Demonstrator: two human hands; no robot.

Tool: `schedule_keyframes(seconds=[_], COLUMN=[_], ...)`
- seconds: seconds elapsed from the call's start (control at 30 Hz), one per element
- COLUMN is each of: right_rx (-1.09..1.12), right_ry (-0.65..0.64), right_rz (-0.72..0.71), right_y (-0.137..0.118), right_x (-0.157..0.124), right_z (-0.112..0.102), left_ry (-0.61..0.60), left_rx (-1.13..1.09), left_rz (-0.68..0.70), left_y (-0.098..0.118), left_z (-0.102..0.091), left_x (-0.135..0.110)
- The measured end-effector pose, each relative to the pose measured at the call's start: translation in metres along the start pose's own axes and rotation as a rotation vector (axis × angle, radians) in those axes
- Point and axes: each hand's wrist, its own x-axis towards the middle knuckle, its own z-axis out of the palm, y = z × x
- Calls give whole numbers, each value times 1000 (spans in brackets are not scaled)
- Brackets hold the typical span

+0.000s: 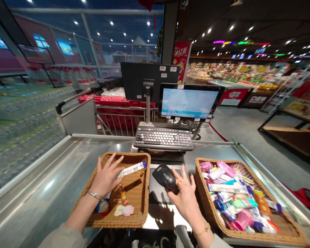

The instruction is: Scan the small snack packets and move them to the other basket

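Note:
My left hand (105,177) is over the left wicker basket (147,193), palm down. A slim white packet with a blue end (134,168) sticks out from between its thumb and index finger, the other fingers spread. The packet casts a shadow on the basket floor. Beneath lie a small bottle with a colourful label (123,196), a pink and pale yellow piece (124,210) and a round red-rimmed item (104,207), partly covered by my wrist. My right hand (183,191) is beside a black barcode scanner (164,175), fingers spread, partly hiding the scanner's lower part; nothing shows in its fingers.
A right wicker basket (200,187) holds many small packets and pink items. Behind the scanner are a keyboard (164,138), a lit screen (187,102) and a dark monitor back (136,81). The metal counter (54,179) has raised edges. A trolley (77,115) stands beyond.

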Motion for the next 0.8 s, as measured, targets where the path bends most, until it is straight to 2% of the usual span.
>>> schedule_keyframes(seconds=[0.3,0.8], right_rx=[-45,-73], right_ry=[26,46], right_rz=[-83,-151], right_y=[7,5], right_x=[-6,-9], right_z=[5,11], left_ry=[118,138], left_rx=[-75,-64], left_rz=[-43,-29], left_y=[32,41], left_z=[-14,-12], left_x=[18,17])
